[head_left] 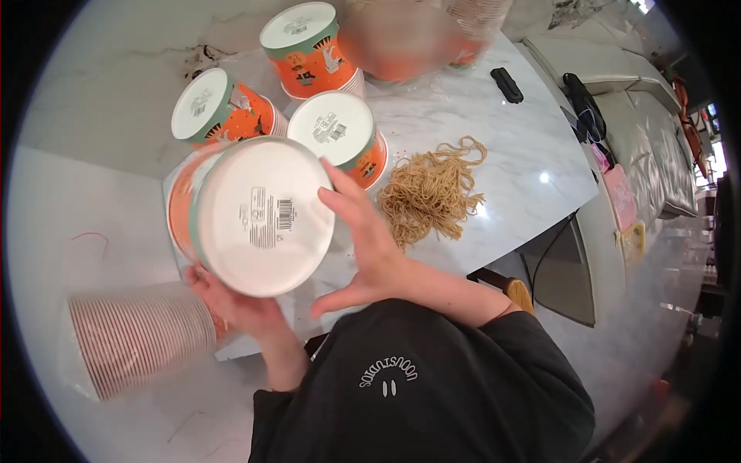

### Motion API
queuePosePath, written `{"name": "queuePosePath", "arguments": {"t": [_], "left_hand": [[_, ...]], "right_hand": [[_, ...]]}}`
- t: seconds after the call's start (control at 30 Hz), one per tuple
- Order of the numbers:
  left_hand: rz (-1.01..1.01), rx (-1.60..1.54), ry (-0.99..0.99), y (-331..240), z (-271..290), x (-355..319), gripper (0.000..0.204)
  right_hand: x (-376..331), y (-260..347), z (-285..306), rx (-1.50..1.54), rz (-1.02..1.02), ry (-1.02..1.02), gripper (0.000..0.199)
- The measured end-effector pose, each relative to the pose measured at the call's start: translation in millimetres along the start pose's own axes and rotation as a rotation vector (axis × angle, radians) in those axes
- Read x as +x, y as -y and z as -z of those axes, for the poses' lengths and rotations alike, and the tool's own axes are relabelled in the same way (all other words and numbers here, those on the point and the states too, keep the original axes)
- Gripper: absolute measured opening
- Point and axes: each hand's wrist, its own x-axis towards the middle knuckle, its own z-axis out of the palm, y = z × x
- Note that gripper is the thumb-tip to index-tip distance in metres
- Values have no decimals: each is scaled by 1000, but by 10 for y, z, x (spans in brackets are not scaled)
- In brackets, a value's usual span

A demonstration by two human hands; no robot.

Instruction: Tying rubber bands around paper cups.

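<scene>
A stack of large orange paper tubs (266,216), white base toward me, is tilted over the table's near left corner. My left hand (235,305) grips the stack from below at its lower left edge. On its right side my right hand (367,243) has its fingers and thumb spread, fingertips at the base's rim. Behind stand more upturned orange tub stacks: one at left (202,108), one at the back (299,35) and one in the middle (332,127). Beside my right forearm lies a tangled heap of thin tan strands (432,193).
A plastic-wrapped tub stack (143,332) lies on its side at the lower left. Blurred plastic-wrapped tubs (401,38) stand at the back. A small black object (506,85) lies on the marble table (532,147). To the right are a wooden stool (519,293) and a pale sofa (648,131).
</scene>
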Motion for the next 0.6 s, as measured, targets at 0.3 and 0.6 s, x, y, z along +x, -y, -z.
{"name": "queuePosePath", "arguments": {"t": [0.3,0.6], "left_hand": [[-63,1011,590,-639,6,-258,57],[-227,1175,970,-108,-399,-296,38]], "right_hand": [[-307,-747,873,-634,-341,-16,13],[-352,-863,814,-813,-268,318,7]]}}
